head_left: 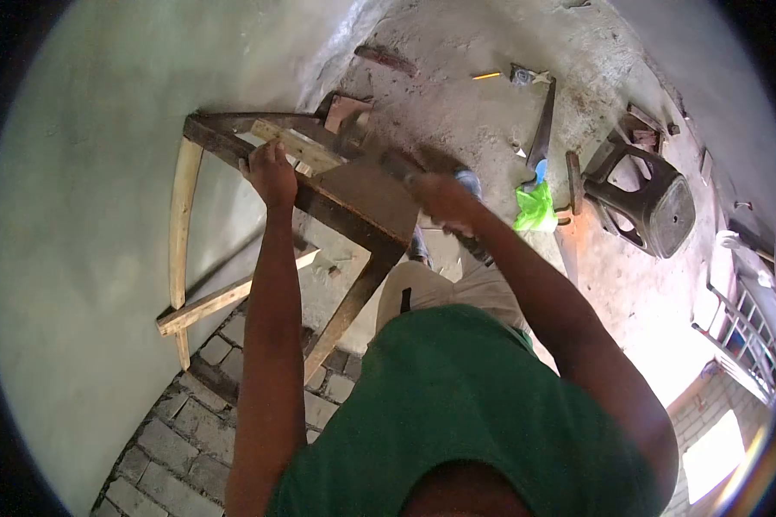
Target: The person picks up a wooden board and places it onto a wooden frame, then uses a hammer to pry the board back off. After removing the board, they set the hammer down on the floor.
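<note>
A wooden frame (pixel 345 215) with dark upper beams and paler legs stands against the wall at the left. My left hand (pixel 272 175) is closed over its long dark beam, near the upper left corner. To the right of that beam, my right hand (pixel 447 203) is closed around a dark tool (pixel 398 165), smeared by motion; its exact kind cannot be made out. The tool's front end points up and left over the frame. A pale strip of wood (pixel 297 148) lies inside the frame's top, and a brownish flat surface shows beside the beam.
On the floor are a handsaw (pixel 543 129), a bright green bag (pixel 536 207), a yellow pencil (pixel 486 76) and wood offcuts (pixel 386 60). A dark plastic stool (pixel 642 198) lies tipped at the right, with a metal ladder (pixel 744 336) beyond.
</note>
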Demonstrator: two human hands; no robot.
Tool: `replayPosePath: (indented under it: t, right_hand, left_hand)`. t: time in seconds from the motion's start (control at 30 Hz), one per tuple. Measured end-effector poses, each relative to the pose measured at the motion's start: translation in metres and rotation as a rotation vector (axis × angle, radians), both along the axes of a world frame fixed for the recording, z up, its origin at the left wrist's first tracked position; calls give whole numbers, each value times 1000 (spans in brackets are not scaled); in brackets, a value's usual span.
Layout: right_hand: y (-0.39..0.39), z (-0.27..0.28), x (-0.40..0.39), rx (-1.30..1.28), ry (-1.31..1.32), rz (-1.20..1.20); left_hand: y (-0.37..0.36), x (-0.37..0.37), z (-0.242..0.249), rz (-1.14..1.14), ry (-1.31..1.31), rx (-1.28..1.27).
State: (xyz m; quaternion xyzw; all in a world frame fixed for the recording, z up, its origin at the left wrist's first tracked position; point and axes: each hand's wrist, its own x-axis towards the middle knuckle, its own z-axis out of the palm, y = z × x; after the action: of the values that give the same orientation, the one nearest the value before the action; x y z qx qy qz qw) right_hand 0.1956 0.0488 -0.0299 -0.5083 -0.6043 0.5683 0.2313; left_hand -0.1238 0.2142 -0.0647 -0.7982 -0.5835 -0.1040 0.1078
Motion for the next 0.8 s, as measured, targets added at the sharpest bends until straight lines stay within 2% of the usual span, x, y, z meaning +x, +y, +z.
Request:
replayPosePath:
  t: [0.03, 0.07, 0.1, 0.17, 0.2, 0.23, 0.27, 0.37, 0.4, 0.43, 0.47, 0.5, 0.53, 0.6, 0.63, 0.7, 0.73, 0.8]
  right_hand:
    - [-4, -17, 7, 143, 60, -73]
    - [-1, -45, 13, 553, -229, -171]
    - [0, -37, 13, 553, -231, -163]
    - [2, -9, 8, -313, -136, -437]
    - [4, -20, -5, 95, -823, 143]
    - [-25, -80, -25, 826, -668, -129]
    - [-25, -66, -24, 830, -672, -133]
    - [0, 34, -21, -226, -183, -60]
    - [5, 47, -20, -572, -4, -31]
    - [3, 40, -13, -580, -2, -35]
    - [3, 26, 1, -443, -1, -85]
    - [5, 13, 10, -302, -3, -129]
    - [6, 4, 12, -308, -5, -121]
    - [1, -13, 9, -269, -81, -475]
    - [-6, -24, -3, -266, -82, -474]
    - [-23, -39, -34, -85, -45, -267]
    - [-19, -26, -34, -79, -47, -270]
    - [-11, 1, -28, -157, 83, 34]
  left_hand:
    - [-6, -1, 0, 11, -27, -1]
    - [-3, -1, -3, 15, -35, 3]
    - [-1, -4, -8, 14, -16, 26]
    - [-7, -6, -7, 13, 6, 42]
    - [-8, 0, -1, 43, -11, 19]
    - [-7, 5, 5, 70, -29, -2]
    - [-6, 5, 5, 66, -32, 3]
    - [0, -4, -4, 3, 36, 2]
    - [2, -5, -5, 4, 72, 22]
    - [-2, -7, -7, 7, 110, 30]
    - [-3, -9, -11, 7, 109, 21]
    - [-3, -5, -7, 19, 27, 14]
    - [-4, -3, -4, 34, -53, 7]
    - [-7, 1, 3, 67, -79, -31]
    - [-5, 4, 6, 91, -111, -53]
    - [-3, 1, 2, 80, -41, -42]
    - [-3, -1, 0, 70, 32, -36]
    - [-5, -7, -2, 69, 37, -54]
